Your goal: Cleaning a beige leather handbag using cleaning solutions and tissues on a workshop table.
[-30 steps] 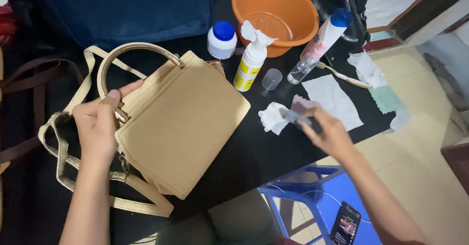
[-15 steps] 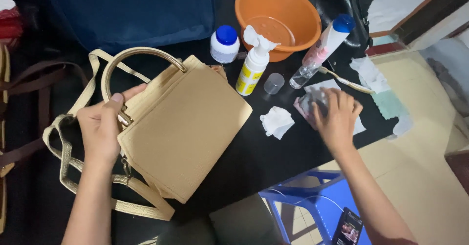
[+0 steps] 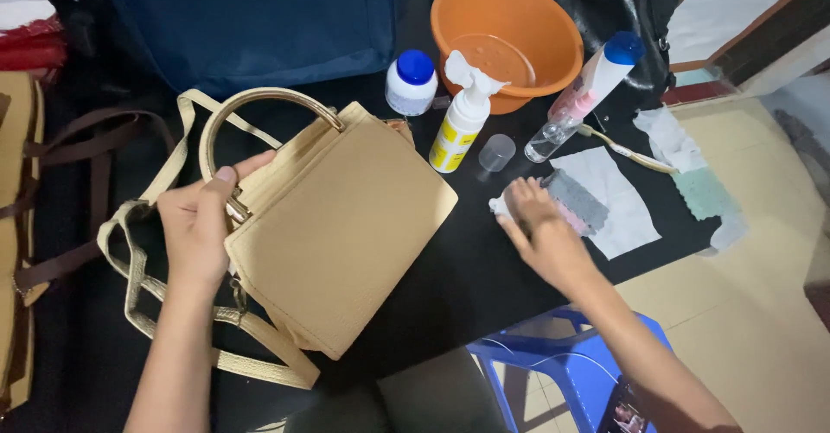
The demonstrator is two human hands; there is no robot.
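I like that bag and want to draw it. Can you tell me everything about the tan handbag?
The tan handbag is boxy, with a pebbled, leather-like skin. It has a stiff, gold-looking ring handle on top and a long matching strap looped loosely beneath it. It is tilted on the black table, its flat side facing up. The left hand grips its upper edge near a metal clasp; nothing else touches it.

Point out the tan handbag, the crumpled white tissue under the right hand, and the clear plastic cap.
tan handbag (image 3: 346, 234), head view, middle of its front panel.
crumpled white tissue (image 3: 499, 207), head view, edge showing left of the fingers.
clear plastic cap (image 3: 496, 152), head view, its side wall.
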